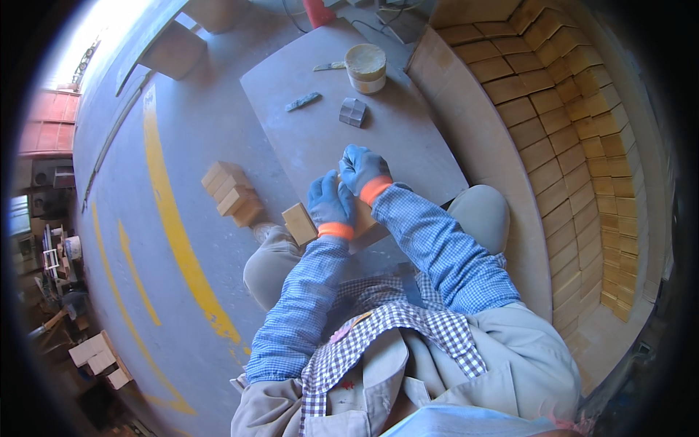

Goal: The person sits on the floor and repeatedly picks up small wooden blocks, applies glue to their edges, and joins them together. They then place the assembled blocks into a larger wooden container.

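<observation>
A tan brick-shaped block [364,217] is between my hands, over my lap at the near edge of a grey board. My left hand [330,201], in a blue glove with an orange cuff, is closed over that block's left side. At the block's far end, my right hand [362,169] is curled into a fist; anything inside it is hidden. Another tan block [299,223] rests by my left wrist. On the board [291,135] are a dark grey faceted block [353,111], a blue-grey smeared tool [303,101], a pale tub [366,67] and a putty knife [329,65].
Several tan blocks [231,191] are piled on the floor left of the board. To the right, a tall stack of tan blocks [561,153] stands behind a long panel [484,124]. Yellow lines [175,211] mark the floor. A red object [318,13] is at the far edge.
</observation>
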Action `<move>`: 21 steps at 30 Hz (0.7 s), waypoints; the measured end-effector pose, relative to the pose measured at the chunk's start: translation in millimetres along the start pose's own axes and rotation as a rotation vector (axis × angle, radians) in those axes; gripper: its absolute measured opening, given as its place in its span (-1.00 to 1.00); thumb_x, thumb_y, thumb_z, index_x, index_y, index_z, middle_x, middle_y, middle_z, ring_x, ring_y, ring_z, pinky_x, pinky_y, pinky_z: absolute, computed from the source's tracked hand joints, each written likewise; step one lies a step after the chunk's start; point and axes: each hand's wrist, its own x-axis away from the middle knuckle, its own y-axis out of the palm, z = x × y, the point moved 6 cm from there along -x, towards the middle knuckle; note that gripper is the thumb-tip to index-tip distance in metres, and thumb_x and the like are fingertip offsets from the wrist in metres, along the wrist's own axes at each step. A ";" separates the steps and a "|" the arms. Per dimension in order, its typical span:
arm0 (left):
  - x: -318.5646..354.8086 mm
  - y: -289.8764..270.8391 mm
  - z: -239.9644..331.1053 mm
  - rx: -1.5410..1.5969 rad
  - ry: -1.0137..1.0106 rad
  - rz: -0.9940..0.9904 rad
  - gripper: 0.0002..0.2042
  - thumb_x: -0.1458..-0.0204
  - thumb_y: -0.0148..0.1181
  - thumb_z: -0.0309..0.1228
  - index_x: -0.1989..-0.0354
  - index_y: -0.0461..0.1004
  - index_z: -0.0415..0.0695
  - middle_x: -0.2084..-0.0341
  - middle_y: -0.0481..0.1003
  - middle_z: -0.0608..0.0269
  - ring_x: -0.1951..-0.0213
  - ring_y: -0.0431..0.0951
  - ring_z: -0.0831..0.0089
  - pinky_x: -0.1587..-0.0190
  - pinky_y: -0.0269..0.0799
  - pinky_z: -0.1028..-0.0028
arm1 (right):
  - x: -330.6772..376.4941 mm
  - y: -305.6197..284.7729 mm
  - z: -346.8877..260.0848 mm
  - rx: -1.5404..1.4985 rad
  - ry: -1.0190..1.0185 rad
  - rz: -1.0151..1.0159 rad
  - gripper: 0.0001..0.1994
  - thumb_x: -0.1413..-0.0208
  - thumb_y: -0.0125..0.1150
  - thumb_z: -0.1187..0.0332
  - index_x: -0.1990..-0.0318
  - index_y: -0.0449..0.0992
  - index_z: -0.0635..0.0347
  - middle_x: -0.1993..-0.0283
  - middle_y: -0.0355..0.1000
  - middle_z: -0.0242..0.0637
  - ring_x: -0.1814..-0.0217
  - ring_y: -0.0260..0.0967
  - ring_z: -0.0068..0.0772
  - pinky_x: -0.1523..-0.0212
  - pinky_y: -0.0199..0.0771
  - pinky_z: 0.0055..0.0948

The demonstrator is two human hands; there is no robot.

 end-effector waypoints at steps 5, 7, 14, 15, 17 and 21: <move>5.0 -2.1 1.6 0.022 -0.048 0.016 -0.64 -0.14 0.10 -0.21 -0.05 0.47 -0.10 0.08 0.46 0.00 0.05 0.48 -0.02 -0.02 0.40 0.13 | 88.8 -34.1 21.3 0.006 0.142 -0.134 -0.84 -0.13 0.19 0.27 0.38 0.44 0.14 0.40 0.46 -0.04 0.35 0.46 0.06 0.31 0.46 -0.06; 4.1 -0.7 2.3 0.027 -0.055 0.008 -0.65 -0.14 0.10 -0.21 -0.05 0.47 -0.10 0.08 0.46 0.00 0.05 0.48 -0.02 -0.01 0.40 0.13 | 108.2 -35.8 36.6 -0.130 0.331 -0.214 -0.78 -0.14 0.23 0.21 0.37 0.44 0.16 0.45 0.45 -0.08 0.43 0.40 -0.05 0.31 0.45 -0.14; -2.4 -3.5 7.6 0.007 0.006 -0.008 -0.67 -0.17 0.08 -0.22 -0.04 0.48 -0.12 0.09 0.47 -0.01 0.06 0.48 -0.01 -0.02 0.40 0.17 | 14.9 24.2 62.4 -0.404 0.349 -0.290 -0.73 -0.18 0.22 0.16 0.30 0.45 0.20 0.36 0.48 -0.09 0.36 0.40 -0.25 0.25 0.46 -0.25; -2.5 -4.1 8.6 0.000 0.013 -0.001 -0.67 -0.18 0.08 -0.22 -0.03 0.48 -0.13 0.10 0.47 -0.02 0.06 0.48 0.00 -0.02 0.40 0.19 | 18.7 24.3 67.8 -0.404 0.338 -0.277 -0.73 -0.18 0.22 0.16 0.30 0.45 0.20 0.35 0.48 -0.11 0.36 0.39 -0.27 0.25 0.46 -0.25; -0.9 -3.3 7.3 0.019 -0.025 -0.005 -0.66 -0.17 0.08 -0.22 -0.05 0.47 -0.10 0.08 0.47 -0.01 0.05 0.48 -0.02 -0.02 0.40 0.14 | 49.7 16.4 77.8 -0.427 0.331 -0.274 -0.73 -0.17 0.24 0.16 0.32 0.45 0.20 0.41 0.46 -0.21 0.40 0.32 -0.38 0.27 0.45 -0.28; 0.6 -1.6 6.7 0.042 -0.046 0.014 -0.66 -0.16 0.09 -0.22 -0.05 0.47 -0.09 0.07 0.46 -0.01 0.06 0.48 -0.03 -0.01 0.41 0.13 | 109.9 -4.4 86.5 -0.374 0.389 -0.343 -0.73 -0.14 0.27 0.14 0.35 0.46 0.15 0.51 0.38 -0.27 0.47 0.27 -0.44 0.32 0.43 -0.33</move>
